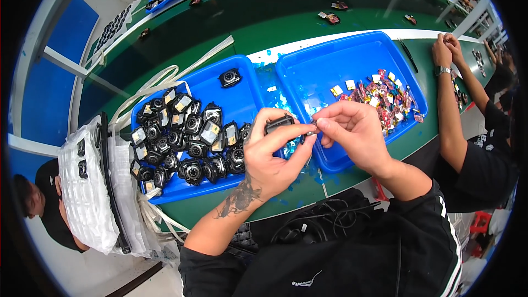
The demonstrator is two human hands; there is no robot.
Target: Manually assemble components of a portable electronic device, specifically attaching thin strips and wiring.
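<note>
**Two hands meet over a small black part above the blue trays**

Head view: the left hand sits just below the centre of the picture, fingers curled and closed around a small black casing that sticks up from the fingertips at about 12 o'clock of the hand. The right hand lies at 3 o'clock from it, thumb and forefinger pinched together on a tiny piece that touches the casing's right side; what that piece is cannot be told. The other fingers of the right hand are loosely bent.

Under the hands stand two blue trays side by side on a green workbench. The left tray, at 9 o'clock from the hands, holds a heap of black casings of the same kind, with one lying apart near the tray's far edge. The right tray, at 1 o'clock, holds a pile of small red and yellow parts.

At 8 o'clock, a white bubble-wrap bundle lies at the bench edge. At 3 o'clock, another person's forearm rests along the bench.
</note>
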